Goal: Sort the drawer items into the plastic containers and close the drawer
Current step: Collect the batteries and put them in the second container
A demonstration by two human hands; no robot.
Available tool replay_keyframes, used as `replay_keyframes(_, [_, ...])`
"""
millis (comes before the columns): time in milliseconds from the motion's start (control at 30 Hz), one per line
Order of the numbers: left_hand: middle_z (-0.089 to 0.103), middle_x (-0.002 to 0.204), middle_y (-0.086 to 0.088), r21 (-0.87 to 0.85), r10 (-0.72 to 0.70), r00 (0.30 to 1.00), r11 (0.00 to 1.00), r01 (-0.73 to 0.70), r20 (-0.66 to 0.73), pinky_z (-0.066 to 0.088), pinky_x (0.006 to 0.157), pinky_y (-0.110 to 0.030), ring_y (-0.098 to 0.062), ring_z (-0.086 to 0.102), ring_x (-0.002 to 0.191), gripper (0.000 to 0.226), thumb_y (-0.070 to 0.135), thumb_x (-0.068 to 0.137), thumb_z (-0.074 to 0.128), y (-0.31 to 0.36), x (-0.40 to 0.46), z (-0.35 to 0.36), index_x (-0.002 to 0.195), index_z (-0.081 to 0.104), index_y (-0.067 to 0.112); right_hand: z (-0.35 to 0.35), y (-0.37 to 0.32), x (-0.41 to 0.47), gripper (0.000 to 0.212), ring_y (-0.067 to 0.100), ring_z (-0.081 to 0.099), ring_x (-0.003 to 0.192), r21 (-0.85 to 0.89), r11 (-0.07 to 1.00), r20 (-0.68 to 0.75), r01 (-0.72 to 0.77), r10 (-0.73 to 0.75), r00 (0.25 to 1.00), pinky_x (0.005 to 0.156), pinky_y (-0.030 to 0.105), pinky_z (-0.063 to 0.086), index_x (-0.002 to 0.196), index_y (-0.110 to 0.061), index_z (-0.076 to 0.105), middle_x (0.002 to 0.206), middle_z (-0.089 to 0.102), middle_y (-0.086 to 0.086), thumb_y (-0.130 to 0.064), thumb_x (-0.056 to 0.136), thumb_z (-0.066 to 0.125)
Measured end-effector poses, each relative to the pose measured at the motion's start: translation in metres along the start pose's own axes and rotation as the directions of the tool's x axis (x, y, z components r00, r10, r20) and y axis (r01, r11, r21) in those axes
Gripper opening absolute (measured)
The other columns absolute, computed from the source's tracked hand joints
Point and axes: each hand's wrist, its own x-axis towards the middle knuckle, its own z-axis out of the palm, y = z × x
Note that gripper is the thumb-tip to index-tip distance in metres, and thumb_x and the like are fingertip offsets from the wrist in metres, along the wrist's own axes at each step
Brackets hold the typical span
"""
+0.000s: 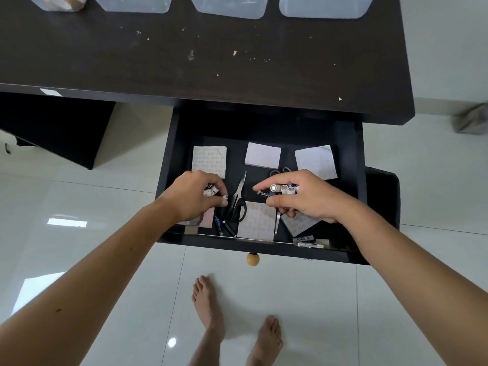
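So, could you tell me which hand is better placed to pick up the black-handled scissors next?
Probably the left hand: its fingertips sit right beside the scissors, while the right hand is farther off and fuller of batteries.

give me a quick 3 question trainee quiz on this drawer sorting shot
1. True or false: the drawer is already shut.
2. What does the right hand hold? A) scissors B) batteries C) a notepad
3. Fill in: the black-handled scissors lie between the two ____.

Key
1. False: it stands open, knob toward the person.
2. B: batteries bunched in its grip; the left hand holds some too.
3. hands
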Motion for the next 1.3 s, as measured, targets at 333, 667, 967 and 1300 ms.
replay_keyframes(333, [0.063, 0.066, -0.002, -0.43, 0.039, 0.995, 0.903, 0.003, 0.09, 0.048, 0.056, -0.03, -0.014, 0.05, 0.054, 0.012, 0.035, 0.098, 0.073, -0.005, -0.011, -0.006, 0.101, 0.066, 0.026, 0.015, -0.012, 0.007, 0.017, 0.016, 0.064, 0.068, 0.074, 0.997, 0.139, -0.03, 0.019, 0.99, 0.058, 0.027, 0.052, 0.11, -0.017, 0.08, 0.081, 0.072, -0.003, -0.011, 0.094, 0.08])
replay_keyframes(667, [0.072, 0.105, 0.032, 0.15, 0.306, 0.874, 0.911, -0.384, 0.377, 0.045, 0.098, -0.028, 0.006, 0.061, 0.106, 0.011, 0.045, 0.095, 0.074, -0.003, -0.006, -0.007, 0.105, 0.076, 0.045, 0.006, -0.01, -0.002, 0.021, 0.021, 0.059, 0.069, 0.168, 0.981, 0.156, -0.095, 0.069, 0.985, 0.057, 0.028, 0.046, 0.118, -0.023, 0.078, 0.083, 0.064, 0.01, -0.013, 0.105, 0.066])
replay_keyframes(967, [0.07, 0.114, 0.026, 0.392, 0.298, 0.862, 0.796, -0.462, 0.411, 0.04, 0.095, -0.028, -0.003, 0.053, 0.113, 0.028, 0.055, 0.083, 0.081, -0.003, 0.013, 0.005, 0.11, 0.075, 0.05, 0.003, -0.008, -0.003, 0.015, 0.022, 0.058, 0.065, 0.298, 0.947, 0.08, -0.12, 0.101, 0.992, 0.047, 0.028, 0.044, 0.104, -0.011, 0.066, 0.077, 0.06, 0.012, -0.001, 0.095, 0.074])
replay_keyframes(1300, [0.071, 0.104, 0.021, 0.445, 0.341, 0.862, 0.75, -0.491, 0.375, 0.046, 0.092, -0.031, -0.003, 0.053, 0.102, 0.027, 0.063, 0.084, 0.076, -0.003, 0.02, 0.014, 0.1, 0.075, 0.042, 0.004, -0.006, -0.001, 0.01, 0.015, 0.055, 0.058, 0.212, 0.944, 0.078, -0.253, 0.242, 0.967, 0.035, 0.018, 0.03, 0.091, -0.011, 0.069, 0.07, 0.064, 0.003, -0.01, 0.094, 0.079])
